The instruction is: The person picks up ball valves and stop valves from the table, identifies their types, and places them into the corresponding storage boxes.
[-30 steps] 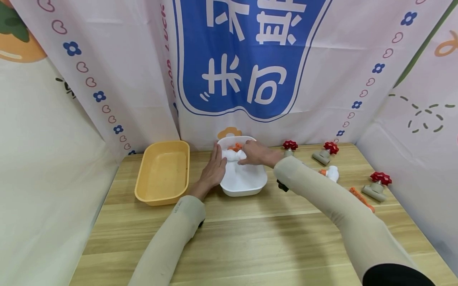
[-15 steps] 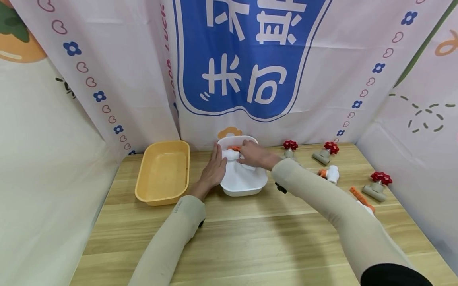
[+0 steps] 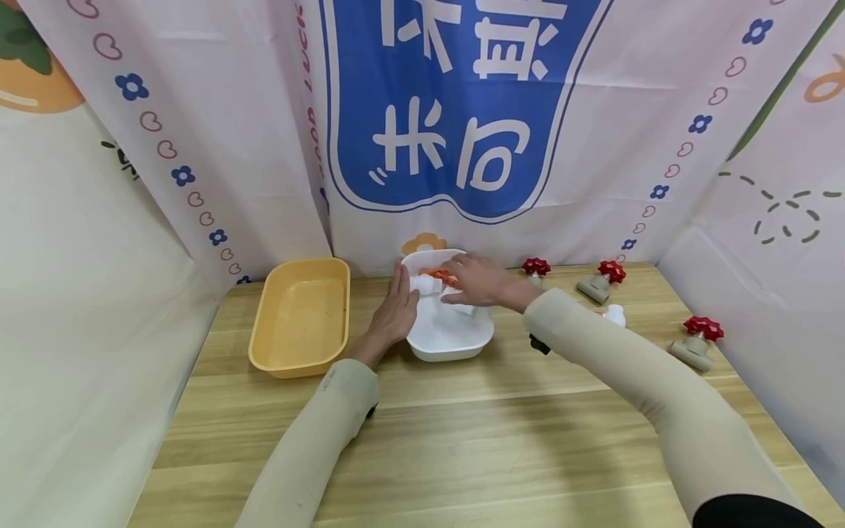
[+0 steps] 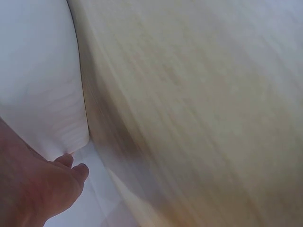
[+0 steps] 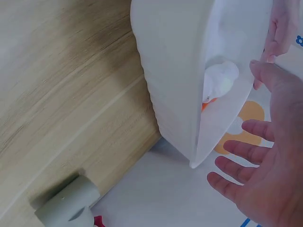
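Note:
A white plastic basin (image 3: 449,345) stands against the back curtain. In it lies a white plastic valve (image 3: 425,284), with orange handle parts (image 3: 439,276) showing beside it. A second white piece (image 3: 465,309) shows partly under my right hand. My left hand (image 3: 394,315) rests along the basin's left side with straight fingers. Over the basin's right side is my right hand (image 3: 482,281). In the right wrist view its fingers are spread and hold nothing, and the valve (image 5: 221,80) lies inside the basin past the thumb.
A yellow basin (image 3: 300,323) stands left of the white one. To the right are grey valves with red handwheels (image 3: 612,272), (image 3: 703,329), (image 3: 535,267) and another white valve (image 3: 614,315), partly behind the right sleeve. The curtain (image 3: 561,242) borders the table's back edge.
My right hand first gripped a white valve in the basin, moved slightly right, and now has let go with its fingers spread. The left hand has stayed at the basin's side.

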The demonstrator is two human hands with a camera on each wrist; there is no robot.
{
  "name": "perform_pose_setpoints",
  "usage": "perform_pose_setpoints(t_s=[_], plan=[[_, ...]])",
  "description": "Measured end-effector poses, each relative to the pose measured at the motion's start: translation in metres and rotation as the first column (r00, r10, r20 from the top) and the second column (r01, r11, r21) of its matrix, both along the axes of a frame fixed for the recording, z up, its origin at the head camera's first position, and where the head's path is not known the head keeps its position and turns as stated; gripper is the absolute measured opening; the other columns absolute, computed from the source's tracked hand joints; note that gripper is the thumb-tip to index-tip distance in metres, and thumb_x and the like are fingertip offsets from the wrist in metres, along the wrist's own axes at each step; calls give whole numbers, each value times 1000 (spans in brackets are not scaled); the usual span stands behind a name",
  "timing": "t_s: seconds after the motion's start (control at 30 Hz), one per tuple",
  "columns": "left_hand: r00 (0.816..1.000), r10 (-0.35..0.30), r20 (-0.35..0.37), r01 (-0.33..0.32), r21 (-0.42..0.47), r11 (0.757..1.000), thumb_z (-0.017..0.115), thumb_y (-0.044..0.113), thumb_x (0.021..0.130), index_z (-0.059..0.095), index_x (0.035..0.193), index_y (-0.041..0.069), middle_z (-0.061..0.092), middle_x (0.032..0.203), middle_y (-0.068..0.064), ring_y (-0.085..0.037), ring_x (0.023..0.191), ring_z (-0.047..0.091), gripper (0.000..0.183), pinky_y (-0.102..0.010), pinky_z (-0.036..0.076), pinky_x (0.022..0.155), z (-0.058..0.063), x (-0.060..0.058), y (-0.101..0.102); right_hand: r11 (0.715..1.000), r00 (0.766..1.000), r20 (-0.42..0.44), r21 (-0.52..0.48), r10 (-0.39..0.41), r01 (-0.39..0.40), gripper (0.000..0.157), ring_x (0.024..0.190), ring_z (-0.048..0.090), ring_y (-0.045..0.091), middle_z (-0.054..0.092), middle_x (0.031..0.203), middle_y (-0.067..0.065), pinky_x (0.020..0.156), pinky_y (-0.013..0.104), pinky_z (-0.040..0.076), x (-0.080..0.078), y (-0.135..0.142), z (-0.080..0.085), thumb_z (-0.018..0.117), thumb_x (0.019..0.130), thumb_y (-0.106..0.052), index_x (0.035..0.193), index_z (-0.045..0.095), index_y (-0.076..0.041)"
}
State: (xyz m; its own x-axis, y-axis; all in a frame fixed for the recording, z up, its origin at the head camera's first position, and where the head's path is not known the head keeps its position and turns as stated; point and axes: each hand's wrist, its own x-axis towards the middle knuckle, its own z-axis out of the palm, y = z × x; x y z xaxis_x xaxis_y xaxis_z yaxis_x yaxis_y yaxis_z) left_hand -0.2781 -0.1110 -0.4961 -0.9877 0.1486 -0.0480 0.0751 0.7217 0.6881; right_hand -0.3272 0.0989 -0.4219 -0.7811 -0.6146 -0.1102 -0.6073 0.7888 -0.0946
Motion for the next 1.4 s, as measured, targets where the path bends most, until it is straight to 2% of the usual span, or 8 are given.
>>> perform_pose_setpoints(t_s=[0.3,0.7,0.8,1.13,1.4], plan=[[1000,2,-4,-2,6,1000,25,37,115,-8,170,9,-22,177,1,-27,165,2,70,-55,20,130,0,0,0,1000,1000,10,22,-7,7,82,152,39,42,43,165,18,123,61,34,7,16,10,68,97,-60,161,45,-13],[1000,-5,-16,5,10,1000,26,36,115,-8,169,8,-21,177,0,-26,165,1,70,-54,21,130,1,1,0,999,1000,-12,30,-22,22,88,150,42,41,43,165,19,120,62,38,17,45,22,66,97,-63,163,41,-11],[1000,-6,-21,6,4,1000,25,36,115,-7,170,7,-20,177,-1,-26,165,1,69,-54,21,130,1,1,0,1000,1000,-4,8,-24,24,88,149,42,42,43,164,19,119,63,39,19,53,23,67,97,-61,163,41,-10],[1000,-2,-22,2,3,1000,25,36,115,-7,170,8,-21,177,0,-26,165,0,69,-53,20,130,1,0,0,999,998,-56,-41,10,-12,82,147,43,47,48,159,24,120,67,34,28,90,26,71,98,-53,159,45,-5],[1000,-4,-8,4,4,1000,25,37,115,-9,170,9,-23,177,1,-24,165,-3,70,-55,20,130,0,0,0,997,996,-80,-66,26,-31,81,144,46,48,50,157,24,116,67,40,37,115,27,70,99,-54,158,46,-3]])
